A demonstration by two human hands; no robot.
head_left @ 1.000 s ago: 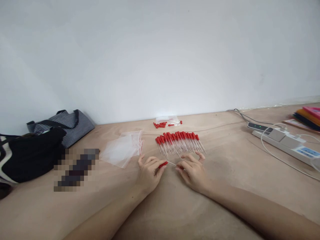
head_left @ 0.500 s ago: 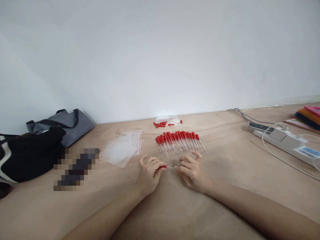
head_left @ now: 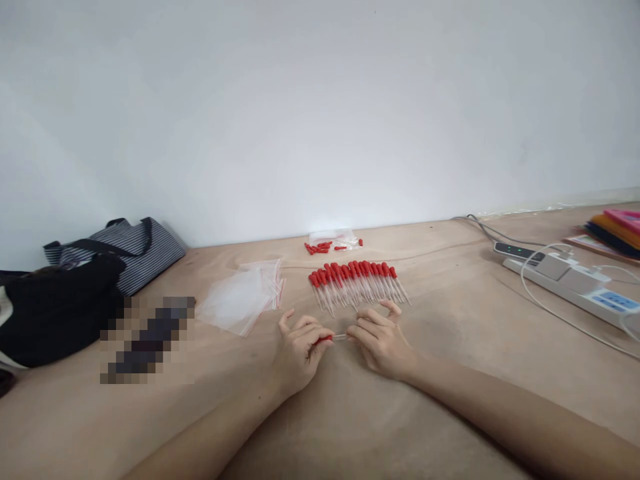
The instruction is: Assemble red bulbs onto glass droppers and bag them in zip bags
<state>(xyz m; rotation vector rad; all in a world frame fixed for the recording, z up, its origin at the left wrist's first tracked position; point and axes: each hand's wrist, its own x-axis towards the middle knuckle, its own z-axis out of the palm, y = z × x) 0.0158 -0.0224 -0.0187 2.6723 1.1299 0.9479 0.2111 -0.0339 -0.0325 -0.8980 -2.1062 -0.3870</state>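
Observation:
My left hand pinches the red rubber bulb of a small glass dropper. The clear tube end of that same dropper sits between the fingers of my right hand. Both hands rest low on the wooden table, close together. Just beyond them lies a row of several red-capped droppers, side by side. A stack of clear zip bags is to the left of the row. Loose red bulbs lie near the wall beside a small clear bag.
A striped bag and a black bag sit at the far left, with a blurred-out object beside them. A white power strip with cables lies at the right. Coloured folders are at the far right edge.
My hands have drawn closer together along the dropper, so less of the red bulb and the tube shows between them. The view has shifted slightly.

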